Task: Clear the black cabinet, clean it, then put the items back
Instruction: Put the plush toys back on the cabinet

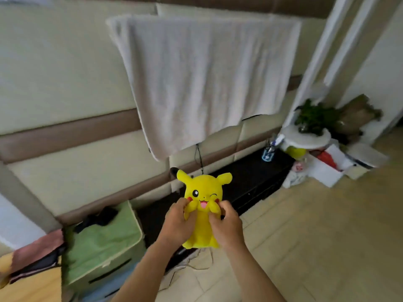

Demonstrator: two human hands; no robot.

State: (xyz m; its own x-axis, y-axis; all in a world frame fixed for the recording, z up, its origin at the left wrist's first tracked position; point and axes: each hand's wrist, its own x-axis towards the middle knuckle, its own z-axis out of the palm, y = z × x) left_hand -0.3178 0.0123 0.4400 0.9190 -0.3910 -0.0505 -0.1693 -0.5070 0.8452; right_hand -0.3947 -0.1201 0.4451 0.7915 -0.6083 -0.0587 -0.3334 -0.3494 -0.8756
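Holding a yellow Pikachu plush (202, 188) upright with both hands, its face turned to the camera.

Left grip (180, 223): fingers curled, clenched on the plush's side; thumb and fingertips pinch the small yellow arm just under the red cheek.

Right grip (226, 225): same posture on the other side, fingers curled round the flank and pinching the other arm by the cheek. Neither grip is released; the plush hangs between them, feet free.

Location of plush: in the air in front of the black cabinet (250, 177), a low, long unit set against the padded wall (65, 62). Whether the feet touch anything cannot be told.

On the cabinet top, far end: a blue cup (268, 153) with toothbrushes standing in it. A black cable (198, 155) hangs down the wall to the cabinet, behind the plush's ears.

Above: a white towel (202, 83) draped flat on the wall.

Left of the cabinet, touching or just beside it: a green fabric storage box (102, 243) with a dark garment (100, 216) on its lid.

Past the far end: a potted plant (314, 115) on a white round stand (305, 136), bags and boxes near it on the pale tiled floor (316, 236).
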